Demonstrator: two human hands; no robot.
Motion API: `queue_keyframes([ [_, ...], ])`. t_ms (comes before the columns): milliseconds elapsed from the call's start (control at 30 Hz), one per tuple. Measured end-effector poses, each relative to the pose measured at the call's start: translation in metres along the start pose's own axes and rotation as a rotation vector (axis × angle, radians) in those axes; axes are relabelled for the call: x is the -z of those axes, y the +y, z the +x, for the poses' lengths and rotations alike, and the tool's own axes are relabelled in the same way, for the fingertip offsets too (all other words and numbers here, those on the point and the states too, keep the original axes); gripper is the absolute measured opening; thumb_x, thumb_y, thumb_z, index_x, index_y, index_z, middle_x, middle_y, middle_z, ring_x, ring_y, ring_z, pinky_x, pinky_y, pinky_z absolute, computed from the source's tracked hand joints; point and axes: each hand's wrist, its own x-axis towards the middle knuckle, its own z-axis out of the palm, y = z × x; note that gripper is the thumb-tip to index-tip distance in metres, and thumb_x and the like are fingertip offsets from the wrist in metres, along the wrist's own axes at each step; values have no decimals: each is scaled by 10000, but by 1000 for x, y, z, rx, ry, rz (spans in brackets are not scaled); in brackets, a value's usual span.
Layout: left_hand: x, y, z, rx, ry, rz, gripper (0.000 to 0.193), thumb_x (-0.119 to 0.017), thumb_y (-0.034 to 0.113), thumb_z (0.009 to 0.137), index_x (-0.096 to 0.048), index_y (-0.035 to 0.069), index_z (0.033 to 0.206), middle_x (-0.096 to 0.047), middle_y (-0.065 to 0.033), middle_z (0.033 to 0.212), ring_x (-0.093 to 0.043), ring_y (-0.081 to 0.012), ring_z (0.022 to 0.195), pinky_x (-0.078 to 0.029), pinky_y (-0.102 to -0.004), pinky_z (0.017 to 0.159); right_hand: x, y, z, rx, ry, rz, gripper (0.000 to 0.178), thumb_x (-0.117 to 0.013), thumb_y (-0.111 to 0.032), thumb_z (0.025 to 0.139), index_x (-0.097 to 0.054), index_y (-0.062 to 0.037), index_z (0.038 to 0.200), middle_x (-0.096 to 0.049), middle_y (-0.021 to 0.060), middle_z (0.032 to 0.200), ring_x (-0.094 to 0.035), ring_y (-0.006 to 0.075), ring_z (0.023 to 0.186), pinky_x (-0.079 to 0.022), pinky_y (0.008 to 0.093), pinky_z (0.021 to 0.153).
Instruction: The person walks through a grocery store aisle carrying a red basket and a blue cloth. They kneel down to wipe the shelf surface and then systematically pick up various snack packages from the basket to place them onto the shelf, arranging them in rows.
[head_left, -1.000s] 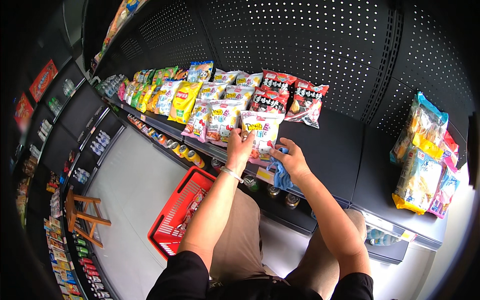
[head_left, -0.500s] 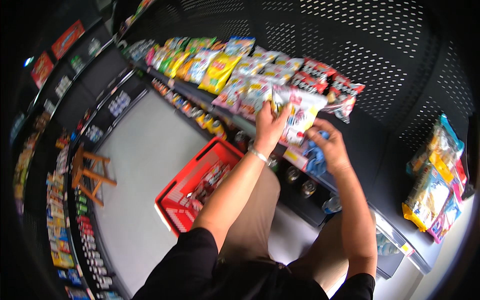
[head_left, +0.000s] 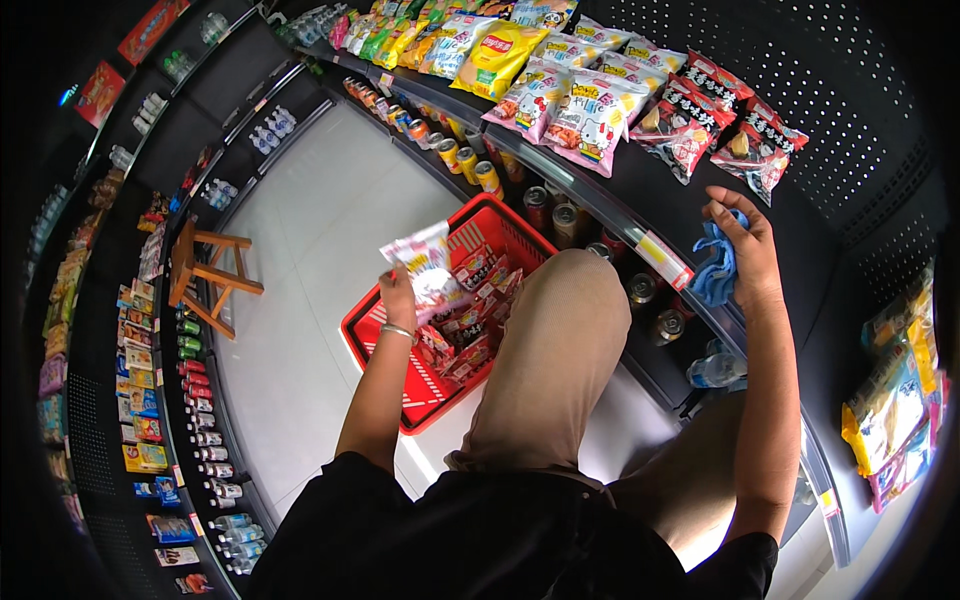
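My left hand (head_left: 397, 297) is closed on a white and pink snack bag (head_left: 428, 265), held over the red shopping basket (head_left: 362, 335). Several red snack packets (head_left: 465, 325) lie inside that basket. A crumpled blue cloth (head_left: 716, 262) is gripped in my right hand (head_left: 742, 240), close to the front edge of the black shelf (head_left: 645, 195). On this shelf, pink and white snack bags (head_left: 595, 118) stand beside black and red snack bags (head_left: 680, 120), with a yellow chip bag (head_left: 497, 58) further left.
Drink cans (head_left: 465, 165) line the lower shelf under the snacks. A wooden stool (head_left: 212, 275) stands on the pale floor at left, before shelves of bottles and packets. At far right sit more plastic snack bags (head_left: 890, 400). My knee (head_left: 560, 330) is beside the basket.
My left hand has carried the snack bag from the shelf, left and down, to above the basket. My right hand has come off the bag and moved right with the blue cloth.
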Motion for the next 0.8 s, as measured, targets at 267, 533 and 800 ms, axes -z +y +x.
queue_keyframes([
  [267,-63,54,-18,40,-117,-48,418,-636,119,906,-489,-62,1252,-546,-195,1251,-541,-255,1133,-428,-341,975,37,3,5,2,149,15,264,-672,-145,909,-651,-11,1135,-665,79,962,-631,123,883,-520,256,762],
  [533,-209,328,-134,-328,-787,-593,268,-559,-2,940,-568,19,1207,-604,-39,1139,-568,-125,1050,-451,-272,941,61,-1,18,-69,358,404,381,-713,-283,873,-632,-15,1132,-670,83,935,-585,120,669,-475,245,547],
  [800,-372,343,-241,-265,-1063,-566,291,-657,38,879,-563,15,1154,-628,-70,1072,-613,-164,984,-497,-283,829,105,4,20,-63,551,402,370,-675,-53,819,-594,-21,1178,-621,29,868,-572,139,612,-480,276,546],
])
